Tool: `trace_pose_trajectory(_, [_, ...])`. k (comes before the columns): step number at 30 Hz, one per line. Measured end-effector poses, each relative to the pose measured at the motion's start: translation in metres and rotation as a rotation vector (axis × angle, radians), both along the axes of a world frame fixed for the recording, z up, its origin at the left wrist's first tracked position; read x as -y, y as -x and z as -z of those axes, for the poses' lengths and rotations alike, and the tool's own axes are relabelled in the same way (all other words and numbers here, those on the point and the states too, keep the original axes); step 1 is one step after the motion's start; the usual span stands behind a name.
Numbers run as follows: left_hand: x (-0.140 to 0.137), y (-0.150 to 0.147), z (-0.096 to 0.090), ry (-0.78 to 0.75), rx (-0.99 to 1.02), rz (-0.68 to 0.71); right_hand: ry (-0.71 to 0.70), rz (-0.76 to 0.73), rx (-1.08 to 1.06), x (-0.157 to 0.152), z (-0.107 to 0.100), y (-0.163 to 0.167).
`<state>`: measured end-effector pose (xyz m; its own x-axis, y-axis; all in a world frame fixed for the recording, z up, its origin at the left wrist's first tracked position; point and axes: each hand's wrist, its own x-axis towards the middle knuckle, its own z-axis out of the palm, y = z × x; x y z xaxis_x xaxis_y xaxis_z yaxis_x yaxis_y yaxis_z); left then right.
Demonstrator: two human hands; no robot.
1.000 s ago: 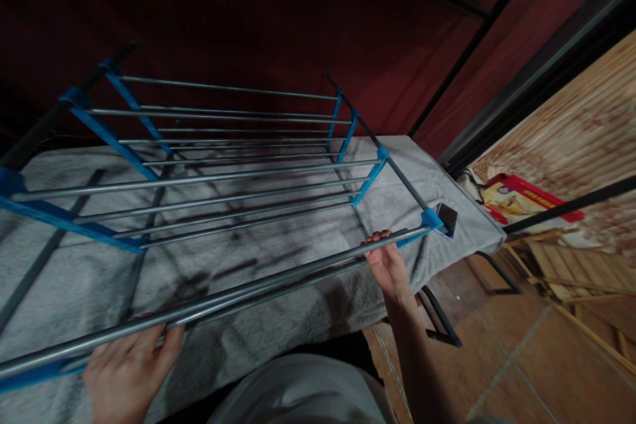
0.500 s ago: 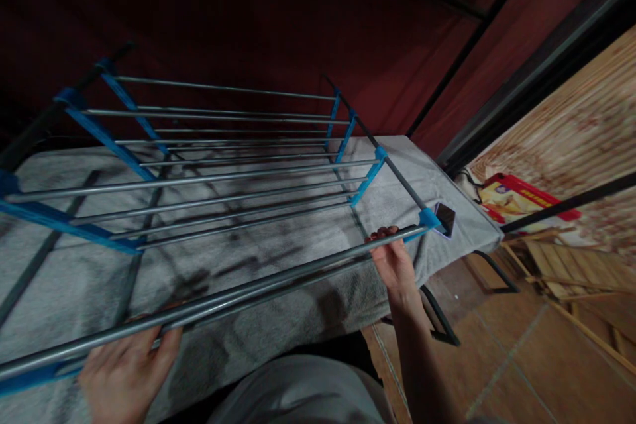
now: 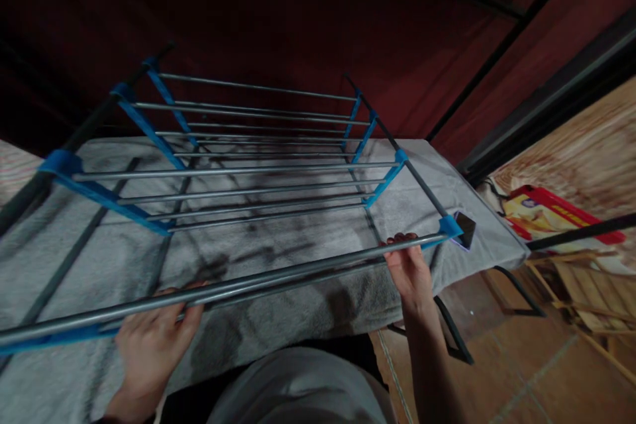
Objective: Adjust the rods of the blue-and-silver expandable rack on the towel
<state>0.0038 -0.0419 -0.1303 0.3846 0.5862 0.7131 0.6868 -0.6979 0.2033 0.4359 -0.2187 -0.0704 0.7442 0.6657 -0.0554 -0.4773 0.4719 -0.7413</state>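
A rack (image 3: 278, 171) of grey metal tubes with blue plastic brackets lies across a grey cloth-covered bed or bench. My left hand (image 3: 154, 338) is wrapped around its near tubes from below, toward the left end. Close to the right end, my right hand (image 3: 408, 269) grips the same near tubes, palm up with the fingertips showing behind them. A blue bracket (image 3: 450, 227) sits at the corner just right of that hand. Past that corner, a dark phone-like object (image 3: 464, 230) lies on the cloth.
The grey cloth (image 3: 303, 245) spreads under the rack, with a dark red wall or curtain (image 3: 278, 20) behind. On the right stand a red and yellow box (image 3: 556, 212), folded wooden slats (image 3: 591, 295) and dark metal legs (image 3: 454, 334) over a tiled floor.
The view has turned left, so the rack and both hands appear further right. More of the rack's left end shows. Both hands keep their hold on the near tubes.
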Motion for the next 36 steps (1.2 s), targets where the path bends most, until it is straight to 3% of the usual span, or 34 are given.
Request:
trace_pose_trajectory(3, [0.009, -0.01, -0.014, -0.147, -0.144, -0.034, 0.043, 0.017, 0.002, 0.006, 0.003, -0.005])
trace_pose_trajectory(7, [0.018, -0.017, -0.025, 0.006, -0.211, -0.073, 0.092, 0.056, 0.021, 0.009, 0.009, -0.013])
trace_pose_trajectory(12, [0.023, -0.018, -0.026, 0.113, -0.216, -0.127, 0.095, 0.092, -0.021, 0.01, 0.005, -0.012])
trace_pose_trajectory(23, [0.023, -0.016, -0.022, 0.113, -0.184, -0.102, 0.102, 0.11, 0.016, 0.013, 0.006, -0.018])
trace_pose_trajectory(36, [0.015, -0.025, -0.037, 0.089, -0.188, -0.086, 0.124, 0.143, -0.019, 0.011, 0.005, -0.017])
